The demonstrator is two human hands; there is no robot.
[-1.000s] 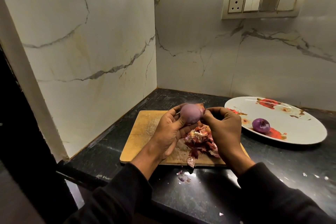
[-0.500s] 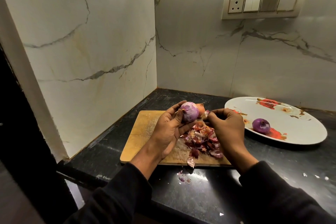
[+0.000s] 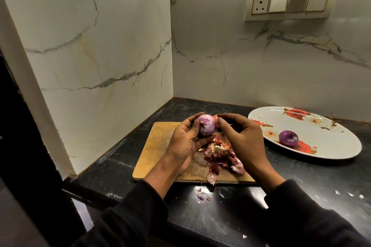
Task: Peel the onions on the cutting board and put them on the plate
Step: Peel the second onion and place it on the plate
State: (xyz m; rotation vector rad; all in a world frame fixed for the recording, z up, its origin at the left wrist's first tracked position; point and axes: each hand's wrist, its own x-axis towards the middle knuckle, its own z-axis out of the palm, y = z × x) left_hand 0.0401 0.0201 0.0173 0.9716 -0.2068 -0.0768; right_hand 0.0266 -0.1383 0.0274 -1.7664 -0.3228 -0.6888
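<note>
Dim warm light, glare on the countertop (image 3: 202,188), wide-angle bending at edges.

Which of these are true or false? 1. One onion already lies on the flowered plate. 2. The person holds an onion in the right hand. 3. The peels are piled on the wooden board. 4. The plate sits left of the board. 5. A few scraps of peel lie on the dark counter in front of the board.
1. True: a single purple onion lies on the plate.
2. False: the left hand holds the onion being peeled; the right hand picks at its top.
3. True: the peels are heaped on the cutting board.
4. False: the plate sits right of the board.
5. True: small scraps lie on the counter.
</note>
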